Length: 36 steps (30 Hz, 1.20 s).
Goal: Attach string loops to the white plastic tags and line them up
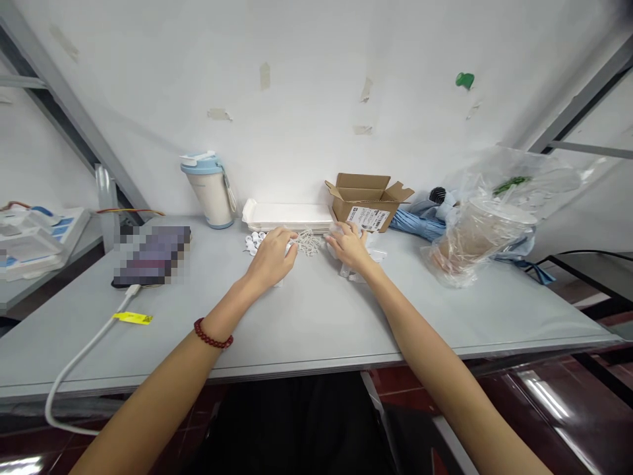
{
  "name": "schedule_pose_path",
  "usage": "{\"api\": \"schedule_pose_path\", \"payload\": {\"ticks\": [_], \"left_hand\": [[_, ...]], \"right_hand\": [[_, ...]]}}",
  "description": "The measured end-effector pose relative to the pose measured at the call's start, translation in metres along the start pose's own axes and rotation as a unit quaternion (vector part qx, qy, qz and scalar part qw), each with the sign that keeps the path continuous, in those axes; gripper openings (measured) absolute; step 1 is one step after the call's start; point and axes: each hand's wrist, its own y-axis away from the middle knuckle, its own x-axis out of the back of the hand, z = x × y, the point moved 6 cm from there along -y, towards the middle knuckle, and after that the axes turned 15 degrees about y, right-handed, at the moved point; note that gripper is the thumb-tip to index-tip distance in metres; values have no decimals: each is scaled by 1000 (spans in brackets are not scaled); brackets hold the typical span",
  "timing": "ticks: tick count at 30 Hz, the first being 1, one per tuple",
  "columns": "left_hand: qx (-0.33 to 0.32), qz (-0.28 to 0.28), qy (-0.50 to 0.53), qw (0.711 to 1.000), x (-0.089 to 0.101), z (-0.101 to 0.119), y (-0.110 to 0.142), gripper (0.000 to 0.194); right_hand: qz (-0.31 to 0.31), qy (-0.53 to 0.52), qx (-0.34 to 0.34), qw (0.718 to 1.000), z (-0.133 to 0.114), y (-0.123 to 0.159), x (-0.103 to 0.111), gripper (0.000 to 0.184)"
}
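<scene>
Beside the left hand (pixel 273 256), white strands (pixel 310 243), long axes crisscross.

Nothing is legible, even the carton label (pixel 367 218).

left wrist (pixel 223 316): dark-red bracelet (pixel 210 340) of round beads | forearms (pixel 163 389): bare | lap (pixel 297 429): black clothing

Strips (pixel 309 243) lie before the stack (pixel 287 214), left of the box (pixel 363 206).
</scene>
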Motion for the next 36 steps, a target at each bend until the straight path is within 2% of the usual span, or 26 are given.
{"api": "schedule_pose_path", "payload": {"ticks": [3,6,9,12,20,25,30,36], "left_hand": [[5,5,5,1000,1,-1,0,22],[7,11,12,1000,0,-4,0,21],[6,14,22,1000,0,-4,0,18],[6,19,32,999,1,-2,0,14],[-6,53,76,996,6,7,1,15],[4,90,145,985,10,7,2,33],[-27,85,140,986,7,6,2,16],[-64,69,104,990,3,9,3,19]], "right_hand": [[60,-65,-21,996,0,1,13,41],[113,-184,-42,976,-2,6,25,48],[134,-292,-44,946,-9,13,31,55],[135,-342,-23,930,-19,18,32,53],[135,-328,0,935,-35,25,34,21],[114,-291,44,949,-47,29,33,17],[117,-267,89,952,-54,31,27,16],[114,-248,102,957,-54,29,22,18]]}}
